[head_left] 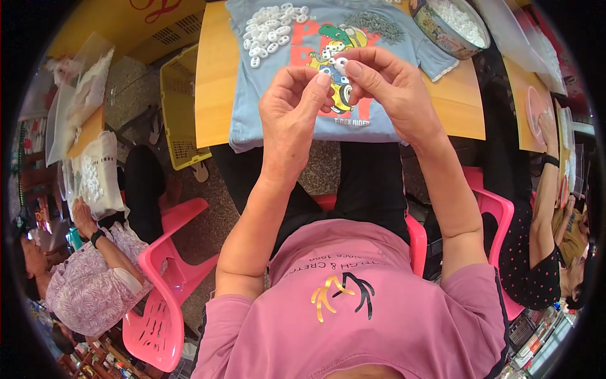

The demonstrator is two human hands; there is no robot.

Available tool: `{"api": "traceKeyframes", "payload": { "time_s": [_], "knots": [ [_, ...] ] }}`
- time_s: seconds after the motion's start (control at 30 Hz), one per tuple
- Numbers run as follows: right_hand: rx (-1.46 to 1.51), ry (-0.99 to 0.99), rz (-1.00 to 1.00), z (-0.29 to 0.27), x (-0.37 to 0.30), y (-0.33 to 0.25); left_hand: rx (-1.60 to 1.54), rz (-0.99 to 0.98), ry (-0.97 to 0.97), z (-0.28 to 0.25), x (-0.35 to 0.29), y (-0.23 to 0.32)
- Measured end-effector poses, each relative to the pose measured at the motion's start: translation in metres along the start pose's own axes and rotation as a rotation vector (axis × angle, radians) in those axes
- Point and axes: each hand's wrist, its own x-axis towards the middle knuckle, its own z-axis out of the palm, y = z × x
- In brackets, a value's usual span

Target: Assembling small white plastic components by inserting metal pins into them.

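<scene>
Above a light blue T-shirt (pixel 252 126) with a printed cartoon, my two hands meet closely. My right hand (pixel 394 88) pinches a small white plastic piece (pixel 341 64) with a dark hole between thumb and forefinger. My left hand (pixel 290 101) is closed, thumb against forefinger, right beside that piece; whatever lies in its fingertips is too small to make out. Beyond my left hand, a pile of white oval plastic pieces with two holes (pixel 271 30) lies on the shirt. A heap of small grey metal parts (pixel 377 26) sits farther right.
The shirt covers a wooden table (pixel 464 104). A round tin (pixel 445 31) of white pieces stands at its far right. A yellow plastic crate (pixel 178 114) is left of the table. People sit on both sides; a pink chair (pixel 161 271) stands at left.
</scene>
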Motion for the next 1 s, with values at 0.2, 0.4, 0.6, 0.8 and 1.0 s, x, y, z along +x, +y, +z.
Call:
{"api": "traceKeyframes", "payload": {
  "time_s": [0.2,0.4,0.6,0.8,1.0],
  "knots": [
    [-0.196,0.032,-0.109,0.005,-0.003,-0.001,0.039,0.015,0.013,0.0,0.0,-0.001],
    [-0.232,0.058,-0.132,0.011,-0.003,0.0,0.084,0.024,0.021,0.005,-0.003,0.001],
    [-0.188,0.095,-0.136,0.014,-0.005,0.002,0.047,0.034,0.03,0.005,-0.005,0.0],
    [-0.099,0.11,-0.187,0.022,-0.005,0.015,-0.038,0.029,0.091,0.009,-0.008,-0.009],
    [0.072,0.051,-0.062,0.011,0.001,0.021,-0.128,0.005,0.077,0.011,-0.008,-0.011]
  ]
}}
